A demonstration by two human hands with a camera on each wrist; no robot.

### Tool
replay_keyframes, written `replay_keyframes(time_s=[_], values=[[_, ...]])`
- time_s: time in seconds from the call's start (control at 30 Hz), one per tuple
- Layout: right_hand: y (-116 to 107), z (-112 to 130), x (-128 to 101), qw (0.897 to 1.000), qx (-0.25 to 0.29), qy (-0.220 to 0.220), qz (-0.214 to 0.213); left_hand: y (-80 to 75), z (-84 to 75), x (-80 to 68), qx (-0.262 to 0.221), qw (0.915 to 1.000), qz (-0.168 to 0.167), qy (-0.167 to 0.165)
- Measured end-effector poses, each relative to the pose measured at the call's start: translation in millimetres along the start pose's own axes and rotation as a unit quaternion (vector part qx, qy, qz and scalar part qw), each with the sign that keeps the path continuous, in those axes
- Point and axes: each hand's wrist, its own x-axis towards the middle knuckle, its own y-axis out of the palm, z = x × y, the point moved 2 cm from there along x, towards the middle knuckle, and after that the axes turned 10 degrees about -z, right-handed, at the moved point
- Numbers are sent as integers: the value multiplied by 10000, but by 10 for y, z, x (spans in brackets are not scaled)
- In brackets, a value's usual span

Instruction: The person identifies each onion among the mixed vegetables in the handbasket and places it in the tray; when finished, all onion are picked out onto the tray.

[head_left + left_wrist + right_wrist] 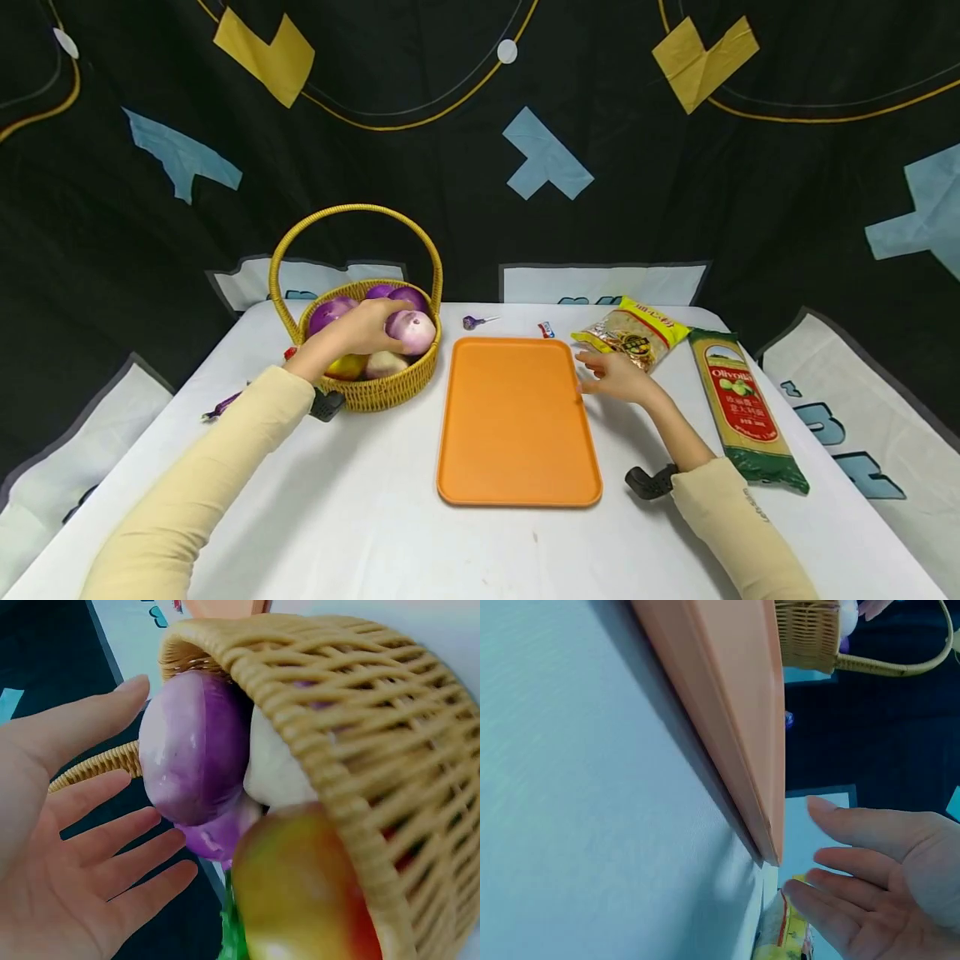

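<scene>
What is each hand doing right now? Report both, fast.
Left hand: open, fingers straight, touching the purple-and-white onion in the wicker basket.
Right hand: open, holding nothing, beside the orange tray.

I see a long green packet of spaghetti (746,408) lying lengthwise near the right edge of the white table (375,517), with a yellow-topped bag of noodles (632,335) just beside its far end. Along the table's back edge lie a small purple-wrapped sweet (472,321) and a little red-and-white wrapper (546,330), well apart from each other. Behind it all hangs a black backdrop (675,208) with yellow and pale-blue shapes.
</scene>
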Motion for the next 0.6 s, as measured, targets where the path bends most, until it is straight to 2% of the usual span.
replay_keyframes(time_s=[0.37, 0.47, 0.6], values=[[101, -6, 27, 9982, 349, 338, 352, 102, 17, 83, -74, 9998, 157, -110], [112, -13, 31, 9977, 380, 362, 440, 130, 5, 93, 1, 9999, 163, 15], [141, -36, 48, 9975, 495, 296, 420, 181, 36, 115, 159, 9995, -45, 266]])
